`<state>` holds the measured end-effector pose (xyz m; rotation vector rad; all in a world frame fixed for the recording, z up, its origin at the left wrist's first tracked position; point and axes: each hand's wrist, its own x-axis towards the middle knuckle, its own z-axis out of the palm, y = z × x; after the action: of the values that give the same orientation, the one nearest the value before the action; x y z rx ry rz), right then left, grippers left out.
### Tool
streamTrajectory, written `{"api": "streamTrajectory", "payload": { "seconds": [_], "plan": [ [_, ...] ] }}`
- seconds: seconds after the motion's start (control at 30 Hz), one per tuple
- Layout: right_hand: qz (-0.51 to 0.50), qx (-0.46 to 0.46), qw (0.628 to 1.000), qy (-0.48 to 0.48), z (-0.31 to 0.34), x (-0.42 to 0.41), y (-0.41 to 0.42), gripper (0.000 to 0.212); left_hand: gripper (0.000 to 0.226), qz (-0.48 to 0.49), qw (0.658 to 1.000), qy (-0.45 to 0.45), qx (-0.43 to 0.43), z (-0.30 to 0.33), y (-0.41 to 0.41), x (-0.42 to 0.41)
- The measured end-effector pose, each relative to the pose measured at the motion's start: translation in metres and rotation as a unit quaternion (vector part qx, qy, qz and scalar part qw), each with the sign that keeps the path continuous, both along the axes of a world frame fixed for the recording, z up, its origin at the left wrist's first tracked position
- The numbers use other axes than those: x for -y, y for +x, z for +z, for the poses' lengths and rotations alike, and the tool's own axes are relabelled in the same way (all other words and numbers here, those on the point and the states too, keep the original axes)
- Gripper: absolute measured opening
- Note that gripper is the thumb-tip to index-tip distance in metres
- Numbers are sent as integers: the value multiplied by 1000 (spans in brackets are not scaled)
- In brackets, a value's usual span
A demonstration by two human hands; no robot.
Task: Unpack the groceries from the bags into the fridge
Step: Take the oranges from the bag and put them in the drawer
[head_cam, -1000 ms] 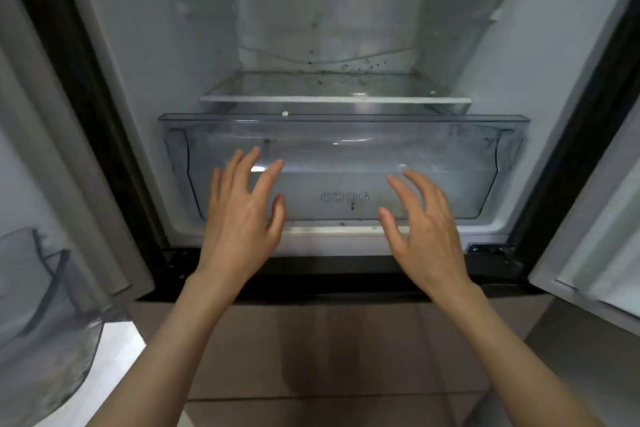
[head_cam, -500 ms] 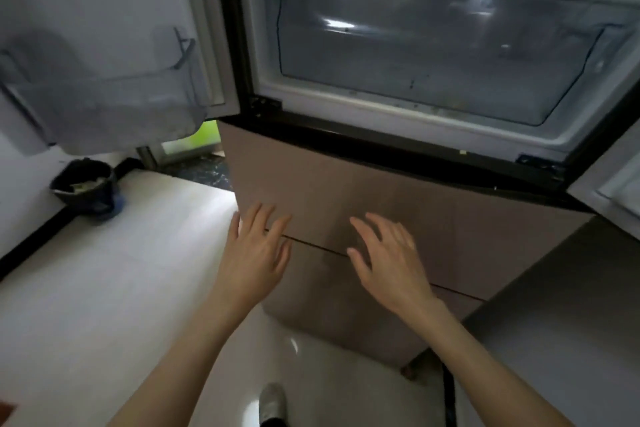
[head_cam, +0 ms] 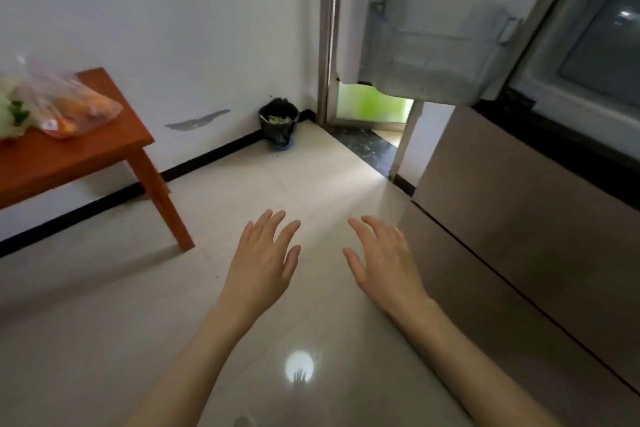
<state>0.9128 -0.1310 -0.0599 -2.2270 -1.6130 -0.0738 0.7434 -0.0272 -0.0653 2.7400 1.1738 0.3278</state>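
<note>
Here both hands hover over the pale tiled floor (head_cam: pixel 104 340), palms down, fingers spread and holding nothing: the left hand (head_cam: pixel 265 262) near the middle, the right hand (head_cam: pixel 382 262) just beside it. At far left a clear plastic bag (head_cam: pixel 69 104) of orange groceries lies on the red-brown tabletop (head_cam: pixel 69 156), with leafy greens (head_cam: pixel 10 113) at the left edge touching it. On the right stands the fridge (head_cam: pixel 519 218), its door (head_cam: pixel 433 45) swung open and a clear drawer (head_cam: pixel 606 55) visible inside. A small dark bin (head_cam: pixel 278 126) sits in the far corner by the wall.
</note>
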Motion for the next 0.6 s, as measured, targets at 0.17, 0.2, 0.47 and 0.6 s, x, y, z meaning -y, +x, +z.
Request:
{"api": "streamTrajectory", "payload": {
  "seconds": [0.17,0.2,0.47,0.6],
  "plan": [
    [81,-2,997,9,-1,-89,-95,41,43,107,993,-34,30,-4,-106,-50],
    [95,-8,995,10,-2,-109,-116,41,44,124,991,-41,33,-2,-128,-63],
    [202,-30,979,3,0,-242,-245,41,45,237,967,-61,74,21,-260,-154],
    [228,-42,973,-3,0,-295,-279,36,44,259,960,-72,78,12,-294,-194]
  ]
}}
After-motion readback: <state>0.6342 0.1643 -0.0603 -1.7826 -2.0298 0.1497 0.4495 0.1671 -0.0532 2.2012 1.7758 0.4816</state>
